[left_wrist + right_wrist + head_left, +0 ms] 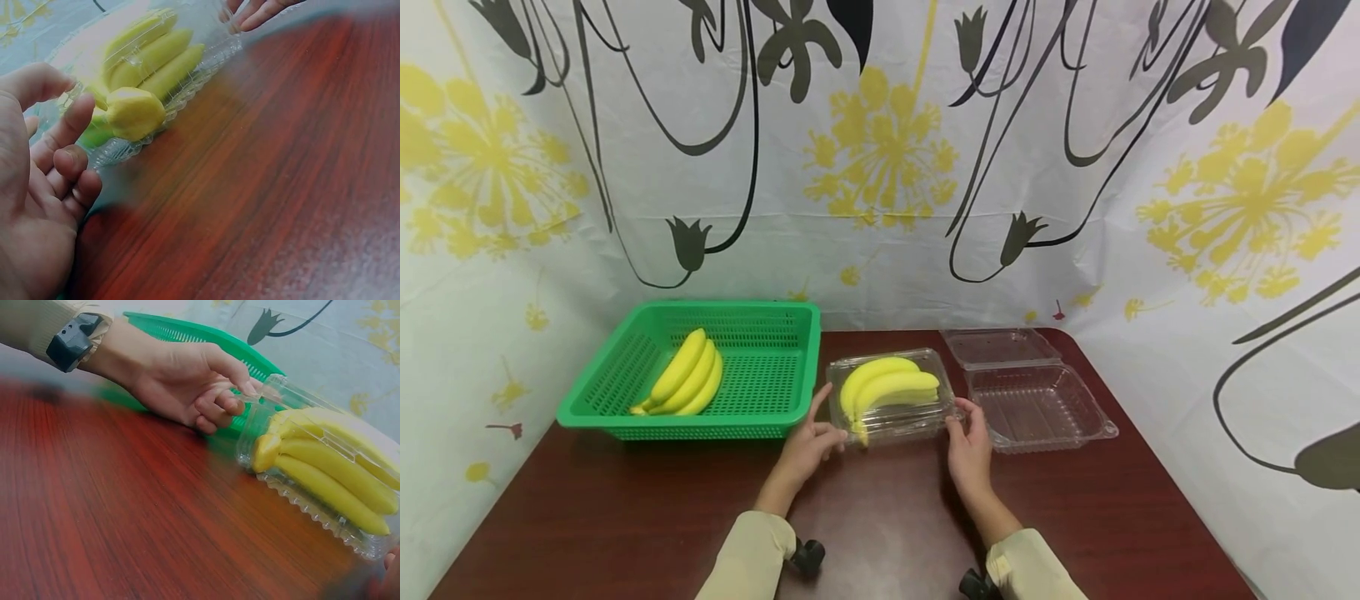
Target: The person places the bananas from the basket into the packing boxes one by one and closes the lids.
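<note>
A clear plastic clamshell box (891, 427) with a bunch of yellow bananas (891, 385) inside is between my hands, its lid lying over the fruit. The stem end of the bunch (267, 452) points to the box's front left corner. At that corner my left hand (808, 446) pinches the edge, thumb in front and index finger along the side; its other fingers curl loosely in the left wrist view. My right hand (970, 443) grips the front right corner, thumb on the near side. Only its fingertips show at the right wrist view's edge.
At the left stands a green plastic basket (688, 427) holding another banana bunch (688, 375). To the right, a second clear clamshell box (1037, 404) lies with its lid folded back. All rest on a dark red wooden table (880, 525), with a patterned sheet (880, 275) behind.
</note>
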Demonstrator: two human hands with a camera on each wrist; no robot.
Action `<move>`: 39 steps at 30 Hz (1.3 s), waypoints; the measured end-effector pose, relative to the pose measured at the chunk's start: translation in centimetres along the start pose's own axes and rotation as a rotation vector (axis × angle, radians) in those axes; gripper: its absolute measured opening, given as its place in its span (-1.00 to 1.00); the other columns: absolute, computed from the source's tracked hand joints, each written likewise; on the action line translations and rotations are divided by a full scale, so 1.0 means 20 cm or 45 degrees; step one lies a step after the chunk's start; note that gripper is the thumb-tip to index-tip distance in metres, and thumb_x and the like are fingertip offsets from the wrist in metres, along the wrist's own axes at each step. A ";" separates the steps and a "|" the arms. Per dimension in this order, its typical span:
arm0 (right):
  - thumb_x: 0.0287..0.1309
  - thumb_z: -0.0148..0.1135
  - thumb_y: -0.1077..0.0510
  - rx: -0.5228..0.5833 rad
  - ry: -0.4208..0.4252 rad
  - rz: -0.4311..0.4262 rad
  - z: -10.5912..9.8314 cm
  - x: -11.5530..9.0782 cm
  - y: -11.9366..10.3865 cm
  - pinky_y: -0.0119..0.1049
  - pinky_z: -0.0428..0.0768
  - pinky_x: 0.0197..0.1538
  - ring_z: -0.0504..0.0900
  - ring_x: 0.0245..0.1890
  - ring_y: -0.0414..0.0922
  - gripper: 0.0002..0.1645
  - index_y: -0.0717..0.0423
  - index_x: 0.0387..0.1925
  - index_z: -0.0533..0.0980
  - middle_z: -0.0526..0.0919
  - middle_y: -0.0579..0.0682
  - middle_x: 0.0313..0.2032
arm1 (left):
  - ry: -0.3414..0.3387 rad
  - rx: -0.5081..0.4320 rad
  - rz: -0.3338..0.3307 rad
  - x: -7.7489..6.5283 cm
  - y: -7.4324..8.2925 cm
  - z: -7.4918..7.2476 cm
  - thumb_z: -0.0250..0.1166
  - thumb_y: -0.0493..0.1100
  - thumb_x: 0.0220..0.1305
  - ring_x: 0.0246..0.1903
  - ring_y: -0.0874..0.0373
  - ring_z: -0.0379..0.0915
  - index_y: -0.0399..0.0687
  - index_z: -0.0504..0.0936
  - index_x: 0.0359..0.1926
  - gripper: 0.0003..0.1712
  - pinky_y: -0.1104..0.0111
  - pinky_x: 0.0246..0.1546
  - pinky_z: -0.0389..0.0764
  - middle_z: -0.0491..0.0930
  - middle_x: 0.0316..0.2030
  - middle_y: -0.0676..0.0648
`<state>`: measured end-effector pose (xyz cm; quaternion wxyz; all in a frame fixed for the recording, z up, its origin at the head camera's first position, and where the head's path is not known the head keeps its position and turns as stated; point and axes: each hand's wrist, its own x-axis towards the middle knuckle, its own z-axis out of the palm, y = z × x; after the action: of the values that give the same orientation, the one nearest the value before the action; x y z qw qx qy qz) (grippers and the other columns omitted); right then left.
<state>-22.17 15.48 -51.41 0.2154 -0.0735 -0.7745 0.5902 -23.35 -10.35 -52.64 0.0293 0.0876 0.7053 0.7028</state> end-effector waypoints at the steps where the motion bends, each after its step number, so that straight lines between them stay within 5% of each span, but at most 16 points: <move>1: 0.24 0.10 0.30 -0.005 0.001 -0.002 0.00 0.00 0.00 -0.05 0.35 0.06 0.44 0.01 0.05 -0.61 0.20 0.12 0.45 0.54 0.20 0.02 | 0.000 0.007 0.003 0.00 0.00 0.00 0.26 -0.39 0.19 -0.69 0.13 0.23 0.27 0.03 0.52 -0.01 0.32 -0.57 0.36 0.56 -0.60 -0.15; 8: 0.25 0.10 0.29 -0.026 0.003 0.012 0.00 0.00 0.00 -0.05 0.37 0.07 0.46 0.01 0.04 -0.61 0.21 0.11 0.45 0.55 0.20 0.01 | -0.007 0.000 -0.020 0.00 0.03 0.00 0.25 -0.43 0.17 -0.64 0.03 0.29 0.18 0.02 0.53 0.00 0.31 -0.60 0.34 0.51 -0.63 -0.18; 17: 0.32 0.04 0.30 0.053 0.050 0.051 0.00 0.01 -0.01 -0.32 0.58 -0.30 0.57 -0.32 0.05 -0.74 0.25 -0.01 0.52 0.57 0.15 -0.22 | -0.056 -0.033 -0.040 -0.06 0.16 0.00 0.22 -0.44 0.19 -0.66 0.13 0.25 0.02 -0.02 0.54 -0.03 0.29 -0.54 0.37 0.50 -0.61 -0.17; 28: 0.24 -0.09 0.39 0.343 -0.039 0.310 0.00 0.06 -0.04 -0.37 0.49 -0.64 0.44 -0.71 -0.20 -0.75 0.33 -0.06 0.39 0.46 0.07 -0.59 | 0.041 -0.064 -0.038 0.00 0.02 0.01 0.21 -0.44 0.17 -0.69 0.11 0.23 0.19 0.09 0.51 -0.05 0.33 -0.58 0.37 0.50 -0.65 -0.13; 39: 0.22 -0.14 0.41 0.362 -0.064 0.331 0.00 0.08 -0.04 -0.39 0.47 -0.69 0.44 -0.73 -0.20 -0.73 0.28 -0.05 0.34 0.47 0.08 -0.60 | 0.086 -0.055 -0.087 0.03 0.04 0.03 0.15 -0.41 0.15 -0.72 0.15 0.23 0.24 0.13 0.49 -0.08 0.37 -0.62 0.37 0.50 -0.67 -0.07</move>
<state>-23.45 15.81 -50.37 0.1262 -0.1269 -0.6724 0.7182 -23.70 -9.76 -51.89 0.0315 0.0391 0.6931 0.7191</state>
